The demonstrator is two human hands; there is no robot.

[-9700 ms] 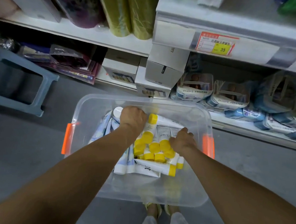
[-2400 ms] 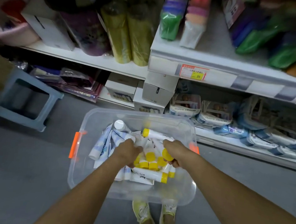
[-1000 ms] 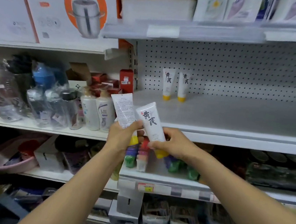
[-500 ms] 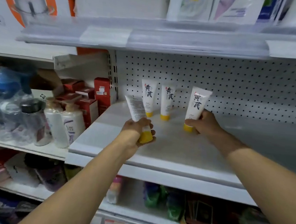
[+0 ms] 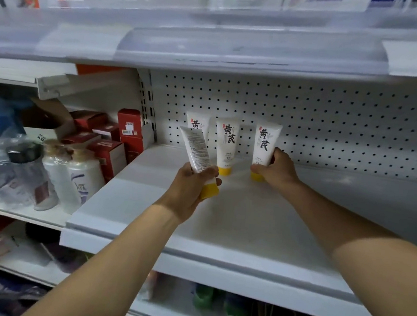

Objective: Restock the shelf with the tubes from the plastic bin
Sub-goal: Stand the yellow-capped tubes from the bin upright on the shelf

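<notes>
Two white tubes with yellow caps [image 5: 227, 144] stand cap-down at the back of the white shelf [image 5: 235, 212], against the pegboard. My right hand [image 5: 276, 171] grips a third tube [image 5: 265, 143] near its cap, upright on the shelf just right of those two. My left hand [image 5: 191, 189] holds a fourth tube [image 5: 196, 151] by its cap end, tilted left above the shelf's front half, its printed back toward me. The plastic bin is out of view.
Red boxes [image 5: 127, 134] and white bottles [image 5: 76, 177] fill the lower shelf on the left. The shelf above [image 5: 213, 50] overhangs close over the tubes. To the right of my right hand lies bare shelf surface. More goods sit on the shelf below [image 5: 212, 302].
My right hand has carried its tube back to stand beside the two at the pegboard. My left hand has risen slightly with its tube. The camera has moved closer to the shelf.
</notes>
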